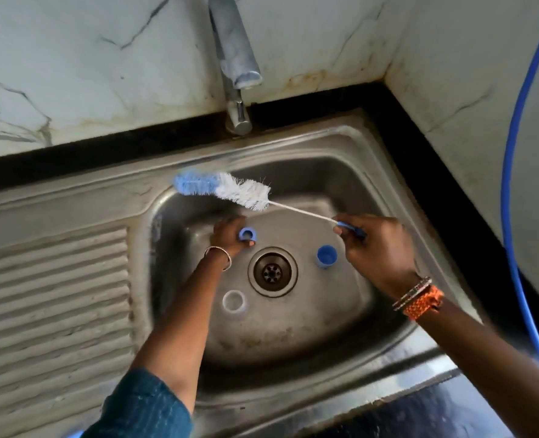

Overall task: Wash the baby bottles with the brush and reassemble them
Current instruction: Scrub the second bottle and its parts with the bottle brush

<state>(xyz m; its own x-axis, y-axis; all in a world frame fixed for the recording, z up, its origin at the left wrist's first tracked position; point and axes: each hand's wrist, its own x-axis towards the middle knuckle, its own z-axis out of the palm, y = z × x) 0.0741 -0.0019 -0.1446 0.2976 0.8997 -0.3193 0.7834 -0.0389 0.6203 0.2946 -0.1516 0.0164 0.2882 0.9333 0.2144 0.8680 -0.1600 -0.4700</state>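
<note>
the steel sink [293,349] sits in the tabletop's back right corner, walls close behind and to the right, a ribbed drainboard [53,298] to its left. the left hand [230,240] curls round a blue bottle ring [247,234] near the basin's back left. the right hand [377,248] pinches the bottle brush [224,191] by its handle, bristles over the basin's back edge. a blue cap [326,256] stands right of the drain [272,272], a clear ring [235,301] in front of it to the left.

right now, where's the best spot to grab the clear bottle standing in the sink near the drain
Probably the clear bottle by its side wall, just below the open rim, coming straight down from above. It stands upright, mouth up, apart from the drain, with bare sink floor around it.
</note>
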